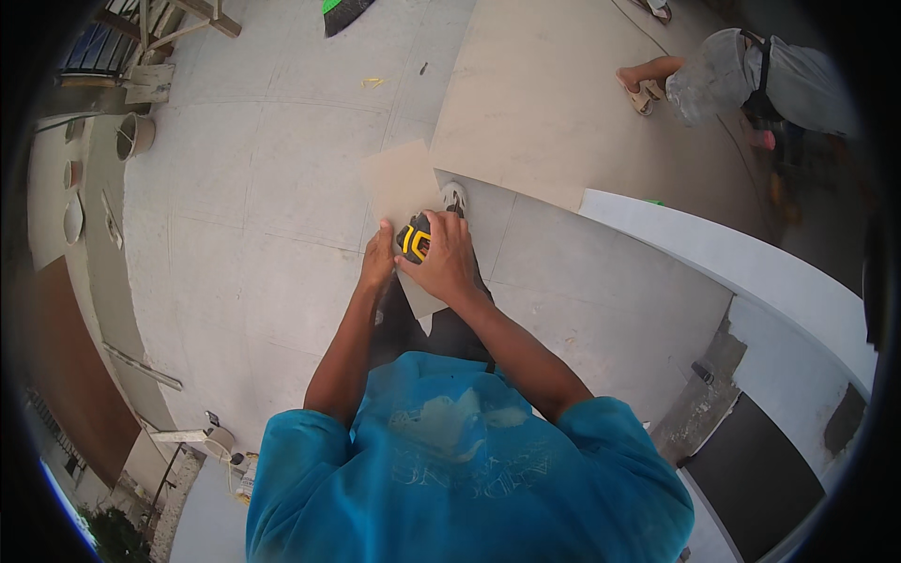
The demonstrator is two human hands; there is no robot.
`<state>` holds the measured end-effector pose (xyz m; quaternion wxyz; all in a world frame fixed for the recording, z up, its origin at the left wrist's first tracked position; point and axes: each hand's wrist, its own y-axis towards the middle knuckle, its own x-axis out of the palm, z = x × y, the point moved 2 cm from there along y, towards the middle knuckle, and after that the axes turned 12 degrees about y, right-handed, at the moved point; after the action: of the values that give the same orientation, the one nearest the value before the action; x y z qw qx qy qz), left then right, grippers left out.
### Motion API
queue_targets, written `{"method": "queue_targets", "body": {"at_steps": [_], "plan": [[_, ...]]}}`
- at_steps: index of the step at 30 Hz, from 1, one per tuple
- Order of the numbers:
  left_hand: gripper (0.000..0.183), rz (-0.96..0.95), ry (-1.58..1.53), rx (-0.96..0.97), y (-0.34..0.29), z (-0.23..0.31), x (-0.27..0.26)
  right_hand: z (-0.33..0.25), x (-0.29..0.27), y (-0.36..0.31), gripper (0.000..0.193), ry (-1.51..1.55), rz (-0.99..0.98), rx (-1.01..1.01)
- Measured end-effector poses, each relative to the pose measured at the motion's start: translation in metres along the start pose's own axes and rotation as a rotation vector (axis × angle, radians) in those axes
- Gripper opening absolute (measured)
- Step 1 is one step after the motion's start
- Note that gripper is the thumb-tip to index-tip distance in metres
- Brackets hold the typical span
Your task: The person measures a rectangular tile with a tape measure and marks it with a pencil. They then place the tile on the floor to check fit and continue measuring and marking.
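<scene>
A long, narrow beige tile or board extends ahead of my body, over my dark trousers and the floor. My left hand grips its left edge, fingers pointing forward. On top of it is a black and yellow tape measure, with my right hand closed around its right side. The two hands are close together, the tape measure between them. No drawn-out blade can be made out. My fingers cover part of the tape's case, and whatever is under the board is hidden.
A large beige slab lies ahead to the right, beside a white ledge. Another person is bent over at the far right. A bucket stands at left; a broom head lies ahead on the tiled floor.
</scene>
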<state>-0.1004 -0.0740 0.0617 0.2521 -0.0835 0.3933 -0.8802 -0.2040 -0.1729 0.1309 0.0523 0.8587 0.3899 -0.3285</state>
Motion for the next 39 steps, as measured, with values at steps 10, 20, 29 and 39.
{"method": "queue_targets", "body": {"at_steps": [10, 20, 29, 39], "plan": [[0.074, -0.178, 0.186, -0.099, 0.203, 0.009, 0.086, 0.233, -0.002, 0.122, 0.088, 0.859, -0.046, 0.618], [0.070, 0.016, 0.059, -0.314, 0.428, -0.049, 0.175, 0.512, 0.051, 0.243, 0.055, 1.529, 0.373, 0.776], [0.051, 0.019, 0.170, -0.608, 0.321, -0.218, 0.108, 0.678, 0.040, 0.309, 0.075, 1.287, 0.618, 0.728], [0.043, 0.158, 0.275, -0.819, 0.197, -0.213, 0.037, 0.699, 0.043, 0.314, 0.074, 1.179, 0.484, 0.760]]}}
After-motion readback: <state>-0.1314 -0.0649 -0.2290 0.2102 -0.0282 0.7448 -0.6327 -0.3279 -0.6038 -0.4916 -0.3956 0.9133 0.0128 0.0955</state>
